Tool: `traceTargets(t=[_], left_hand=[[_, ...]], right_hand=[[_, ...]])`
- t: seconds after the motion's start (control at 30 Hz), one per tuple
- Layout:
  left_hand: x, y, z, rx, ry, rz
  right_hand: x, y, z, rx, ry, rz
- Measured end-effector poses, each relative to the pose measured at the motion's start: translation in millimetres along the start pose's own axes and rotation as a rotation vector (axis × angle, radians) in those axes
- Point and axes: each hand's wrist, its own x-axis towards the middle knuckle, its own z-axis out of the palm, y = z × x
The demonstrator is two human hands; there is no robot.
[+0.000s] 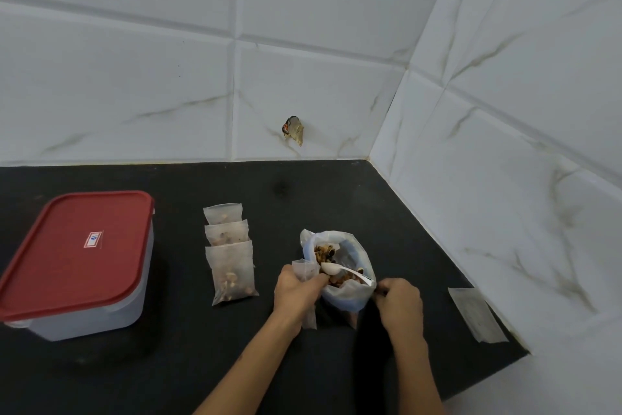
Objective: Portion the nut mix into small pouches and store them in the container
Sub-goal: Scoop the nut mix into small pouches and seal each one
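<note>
Left hand (298, 290) pinching an open pouch (304, 283) beside the nut-mix bag (350, 293), right hand (400, 305) curled around the white spoon (343, 271) for scooping across, near the surface's right edge.

Both forearms reach forward, left hand (296, 290) and right hand (400, 303) with fingers curled closed.

Black counter (208, 364): container (80, 283), 3 pouches (230, 256), bag (350, 293).
</note>
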Motion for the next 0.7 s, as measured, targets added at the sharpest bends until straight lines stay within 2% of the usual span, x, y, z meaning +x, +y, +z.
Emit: traceTargets(t=[0.1, 0.23, 0.33, 0.43, 0.5, 0.57, 0.7], left_hand=[[-1, 1, 0, -0.001, 0.007, 0.001], [-2, 0, 0, 0.012, 0.019, 0.023], [-3, 1, 0, 0.039, 0.017, 0.052], [-4, 4, -2, 0.074, 0.038, 0.084], [-5, 5, -2, 0.105, 0.063, 0.103], [-6, 7, -3, 0.120, 0.081, 0.115], [-7, 8, -4, 0.132, 0.083, 0.120]], right_hand=[[-1, -3, -1, 0.015, -0.030, 0.020], [0, 0, -1, 0.168, 0.056, 0.044], [-1, -1, -8, 0.417, 0.187, 0.074], [-6, -13, -19, 0.589, 0.349, -0.062], [-8, -24, -25, 0.623, 0.313, -0.159], [-6, -33, -27, 0.570, 0.200, -0.235], [0, -41, -21, 0.513, 0.032, -0.286]])
